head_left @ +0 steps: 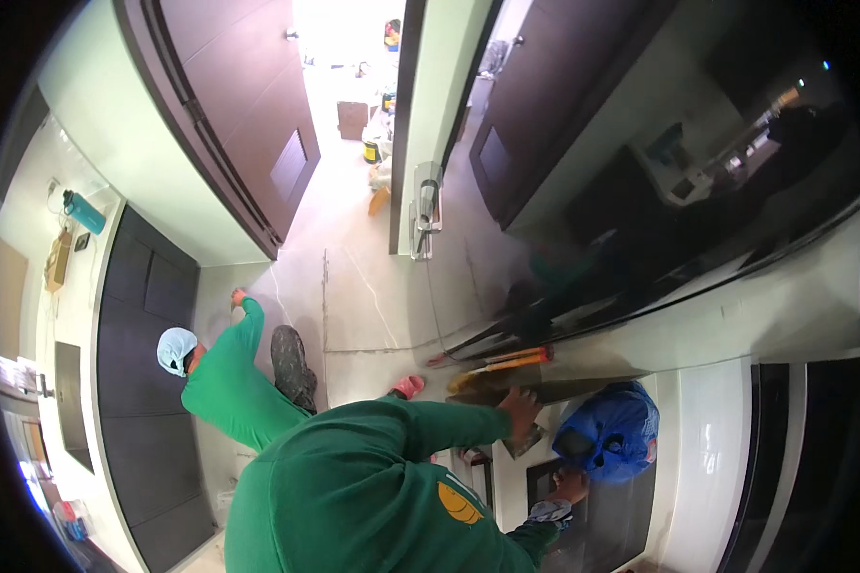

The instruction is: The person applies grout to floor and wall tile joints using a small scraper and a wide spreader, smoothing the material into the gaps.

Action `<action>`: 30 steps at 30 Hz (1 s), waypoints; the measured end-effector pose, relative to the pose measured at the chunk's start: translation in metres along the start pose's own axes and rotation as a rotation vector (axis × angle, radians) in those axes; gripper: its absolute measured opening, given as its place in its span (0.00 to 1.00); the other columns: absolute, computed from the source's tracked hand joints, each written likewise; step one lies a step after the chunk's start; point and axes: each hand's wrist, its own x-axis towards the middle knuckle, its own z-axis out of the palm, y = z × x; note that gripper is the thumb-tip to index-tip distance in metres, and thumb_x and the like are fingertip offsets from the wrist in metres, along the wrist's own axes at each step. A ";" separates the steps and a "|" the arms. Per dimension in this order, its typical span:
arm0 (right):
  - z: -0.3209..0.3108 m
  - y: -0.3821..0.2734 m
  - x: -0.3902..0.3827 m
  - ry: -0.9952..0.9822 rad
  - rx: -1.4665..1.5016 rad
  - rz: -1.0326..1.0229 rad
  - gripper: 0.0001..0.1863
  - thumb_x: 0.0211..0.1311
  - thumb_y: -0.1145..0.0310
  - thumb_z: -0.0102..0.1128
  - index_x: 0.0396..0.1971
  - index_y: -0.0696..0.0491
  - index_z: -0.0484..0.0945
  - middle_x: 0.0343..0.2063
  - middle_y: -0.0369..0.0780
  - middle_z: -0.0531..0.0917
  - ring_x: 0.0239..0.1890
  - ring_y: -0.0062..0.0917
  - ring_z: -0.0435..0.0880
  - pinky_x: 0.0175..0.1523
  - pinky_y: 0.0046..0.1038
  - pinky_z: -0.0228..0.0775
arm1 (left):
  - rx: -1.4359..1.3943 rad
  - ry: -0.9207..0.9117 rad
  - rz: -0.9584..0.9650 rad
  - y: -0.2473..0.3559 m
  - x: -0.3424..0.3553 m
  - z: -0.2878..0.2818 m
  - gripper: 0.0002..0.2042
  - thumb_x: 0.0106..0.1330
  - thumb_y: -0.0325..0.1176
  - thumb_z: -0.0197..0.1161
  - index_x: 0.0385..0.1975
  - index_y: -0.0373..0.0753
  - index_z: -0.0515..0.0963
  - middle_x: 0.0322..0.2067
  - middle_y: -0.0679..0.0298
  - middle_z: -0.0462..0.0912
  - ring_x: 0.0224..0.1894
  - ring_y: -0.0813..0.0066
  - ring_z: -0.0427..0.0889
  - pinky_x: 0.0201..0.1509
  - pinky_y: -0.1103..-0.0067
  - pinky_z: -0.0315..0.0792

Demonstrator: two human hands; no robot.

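My left hand (521, 413), at the end of a green sleeve, is closed over a flat grey-brown piece (523, 442), perhaps a trowel blade; its kind is unclear. Lower down, my right hand (569, 486) has a patterned band at the wrist. Its fingers are curled at the lower edge of a crumpled blue plastic bag (631, 432), seemingly gripping it. Something dark shows in the bag's opening. Beneath the right hand lies a dark rectangular panel (607, 525) set in a pale surface. Orange-handled tools (516, 359) rest just beyond my left hand.
A co-worker in green (234, 387) with a light head cover crouches on the left, one hand on the floor. A glossy black panel (678, 220) rises on the right. Far ahead, an open brown door (244, 95) leads to buckets and boxes. Dark cabinets (153, 382) line the left.
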 end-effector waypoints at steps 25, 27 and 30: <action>0.003 -0.077 -0.032 -0.075 -0.074 -0.250 0.08 0.69 0.73 0.58 0.37 0.61 0.84 0.34 0.39 0.85 0.39 0.25 0.83 0.46 0.30 0.75 | -0.942 -0.034 0.186 0.056 0.134 -0.005 0.13 0.67 0.44 0.62 0.37 0.40 0.82 0.34 0.51 0.85 0.36 0.54 0.84 0.41 0.61 0.75; -0.013 -0.123 -0.021 -0.021 -0.053 -0.285 0.08 0.69 0.73 0.60 0.39 0.60 0.84 0.35 0.39 0.86 0.39 0.24 0.83 0.47 0.29 0.74 | -0.957 -0.028 0.266 0.076 0.158 -0.037 0.12 0.68 0.42 0.63 0.36 0.39 0.81 0.33 0.51 0.84 0.35 0.53 0.83 0.40 0.61 0.75; 0.007 -0.186 -0.016 0.016 -0.018 -0.359 0.06 0.67 0.72 0.64 0.36 0.59 0.86 0.34 0.38 0.87 0.35 0.22 0.84 0.43 0.26 0.74 | -1.004 0.008 0.271 0.085 0.180 -0.095 0.10 0.68 0.38 0.64 0.34 0.37 0.80 0.32 0.51 0.82 0.32 0.53 0.82 0.37 0.61 0.74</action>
